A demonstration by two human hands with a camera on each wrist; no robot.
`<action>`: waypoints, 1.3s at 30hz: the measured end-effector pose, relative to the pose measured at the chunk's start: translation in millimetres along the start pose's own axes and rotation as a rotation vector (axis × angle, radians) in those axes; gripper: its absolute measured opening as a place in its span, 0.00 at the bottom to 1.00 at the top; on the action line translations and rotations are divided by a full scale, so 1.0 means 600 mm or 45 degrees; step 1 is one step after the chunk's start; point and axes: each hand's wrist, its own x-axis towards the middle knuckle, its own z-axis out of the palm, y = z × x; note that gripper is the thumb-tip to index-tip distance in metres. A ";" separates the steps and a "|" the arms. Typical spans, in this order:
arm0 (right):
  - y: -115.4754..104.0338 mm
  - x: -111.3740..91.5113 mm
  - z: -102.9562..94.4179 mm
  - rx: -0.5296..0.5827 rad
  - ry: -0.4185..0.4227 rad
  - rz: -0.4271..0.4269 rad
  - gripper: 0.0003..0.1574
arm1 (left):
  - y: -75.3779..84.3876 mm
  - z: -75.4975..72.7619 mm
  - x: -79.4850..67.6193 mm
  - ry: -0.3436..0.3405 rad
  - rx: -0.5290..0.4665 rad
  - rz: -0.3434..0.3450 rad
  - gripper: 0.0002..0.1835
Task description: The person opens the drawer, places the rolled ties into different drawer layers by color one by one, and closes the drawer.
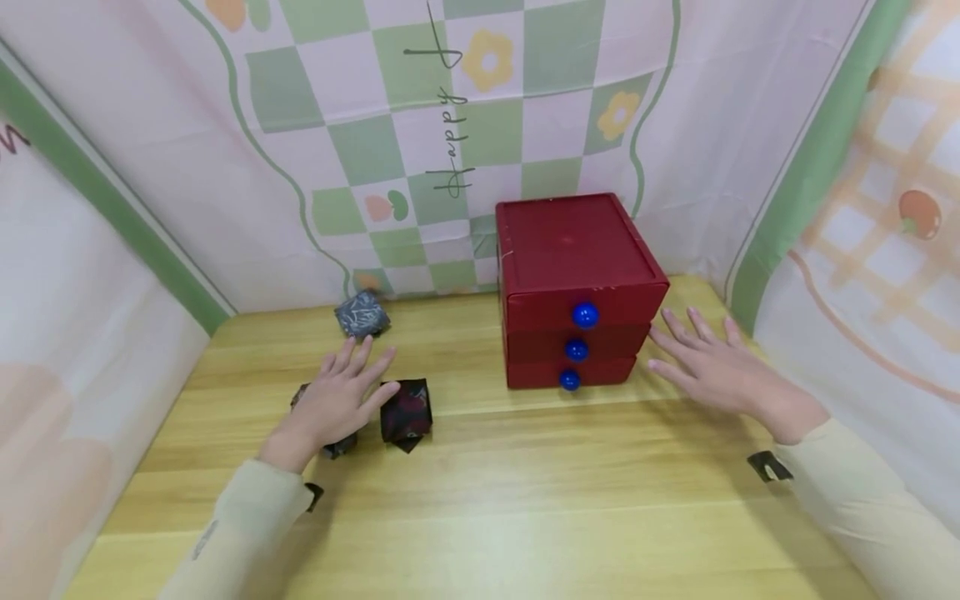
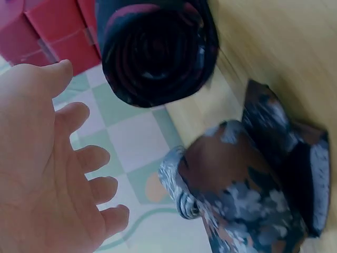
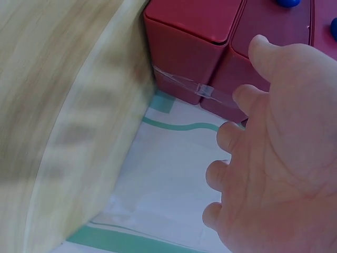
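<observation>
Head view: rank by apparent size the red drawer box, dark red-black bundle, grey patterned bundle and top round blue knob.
- red drawer box
- dark red-black bundle and grey patterned bundle: unsure, the dark one is nearer
- top round blue knob

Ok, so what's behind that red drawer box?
Behind the red drawer box hangs a green-and-white checked cloth, visible above it. The box covers the cloth's lower part and the table directly behind, so anything tucked there can't be seen.
</observation>
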 end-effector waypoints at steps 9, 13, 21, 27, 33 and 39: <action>0.002 -0.001 0.003 0.116 -0.016 -0.011 0.46 | 0.017 -0.001 0.011 0.011 0.012 0.038 0.36; 0.004 0.000 0.001 0.087 0.002 -0.013 0.46 | 0.028 -0.001 0.016 0.026 0.024 0.060 0.36; 0.002 0.004 -0.010 0.033 0.022 -0.010 0.47 | 0.058 0.000 0.030 0.033 0.056 0.120 0.35; 0.001 0.007 -0.012 -0.082 0.072 0.006 0.46 | 0.087 0.005 0.049 0.000 0.058 0.177 0.35; 0.003 0.013 -0.014 -0.067 0.110 0.021 0.46 | 0.128 0.007 0.072 -0.053 0.062 0.244 0.35; 0.002 0.017 -0.025 0.045 0.196 0.019 0.46 | 0.163 0.006 0.083 -0.017 0.080 0.323 0.35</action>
